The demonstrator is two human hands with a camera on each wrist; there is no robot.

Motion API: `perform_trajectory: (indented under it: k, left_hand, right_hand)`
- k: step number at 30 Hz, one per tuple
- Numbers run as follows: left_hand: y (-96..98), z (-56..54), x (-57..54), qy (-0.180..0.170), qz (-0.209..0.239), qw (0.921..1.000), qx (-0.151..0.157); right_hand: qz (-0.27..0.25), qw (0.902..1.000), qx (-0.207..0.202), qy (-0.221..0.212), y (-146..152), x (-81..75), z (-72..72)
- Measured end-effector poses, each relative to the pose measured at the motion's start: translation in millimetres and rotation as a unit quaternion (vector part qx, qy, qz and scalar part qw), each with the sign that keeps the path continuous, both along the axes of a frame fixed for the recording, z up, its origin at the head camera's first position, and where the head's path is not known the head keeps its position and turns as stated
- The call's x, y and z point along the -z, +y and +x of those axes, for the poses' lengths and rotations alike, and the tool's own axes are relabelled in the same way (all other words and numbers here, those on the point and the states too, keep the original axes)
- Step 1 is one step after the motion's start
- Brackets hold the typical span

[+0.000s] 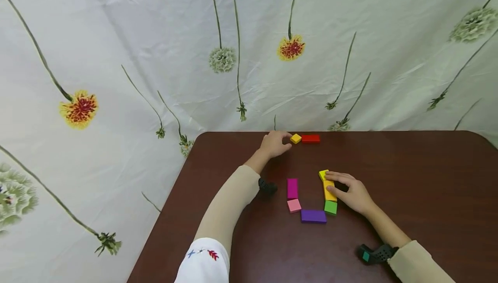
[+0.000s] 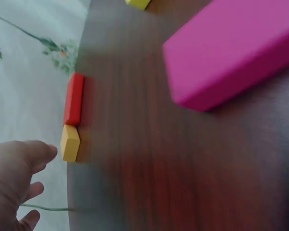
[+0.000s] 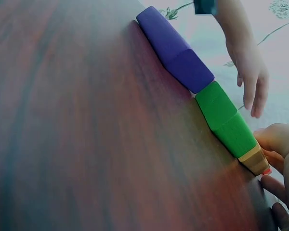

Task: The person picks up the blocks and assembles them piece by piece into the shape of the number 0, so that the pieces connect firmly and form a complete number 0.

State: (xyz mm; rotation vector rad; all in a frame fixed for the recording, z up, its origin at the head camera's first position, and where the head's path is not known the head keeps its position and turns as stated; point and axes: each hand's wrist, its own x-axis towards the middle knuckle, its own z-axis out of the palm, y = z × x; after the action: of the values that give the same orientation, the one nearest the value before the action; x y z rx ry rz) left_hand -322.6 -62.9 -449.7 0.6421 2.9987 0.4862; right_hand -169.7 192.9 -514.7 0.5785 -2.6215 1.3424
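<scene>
My left hand (image 1: 276,143) reaches to the table's far edge, its fingertips (image 2: 44,153) just short of a small yellow block (image 1: 295,138) that lies end to end with a red block (image 1: 310,138). It holds nothing. My right hand (image 1: 352,192) pinches the far end of an orange block (image 1: 329,192) between index finger and thumb (image 3: 278,138). That block stands in a U-shaped row with a small yellow block (image 1: 323,174), a green block (image 1: 330,207), a purple block (image 1: 313,216), a pink block (image 1: 294,205) and a magenta block (image 1: 292,188).
The dark brown table (image 1: 408,179) ends right behind the red block, where a flowered white cloth (image 1: 233,58) hangs. A black wrist camera (image 1: 375,253) sits on the right forearm, another (image 1: 267,186) on the left.
</scene>
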Motion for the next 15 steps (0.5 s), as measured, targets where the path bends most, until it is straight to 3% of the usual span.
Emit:
perform_trajectory:
  k: [5, 10, 15]
  left_hand:
    - [12.5, -17.5, 2.4, 0.005, -0.097, 0.9952, -0.012]
    - [20.0, -24.2, 6.0, -0.046, -0.079, 0.9954, -0.03]
    - [29.3, -27.0, 12.5, -0.077, -0.08, 0.9936, -0.018]
  right_hand:
    - [-0.001, 1.0, 0.001, 0.003, -4, 2.0, 1.7]
    - [-0.001, 0.9999, -0.001, 0.012, -4, 2.1, -0.7]
    - [0.002, 0.9999, 0.0, 0.014, 1, 0.8, -2.0]
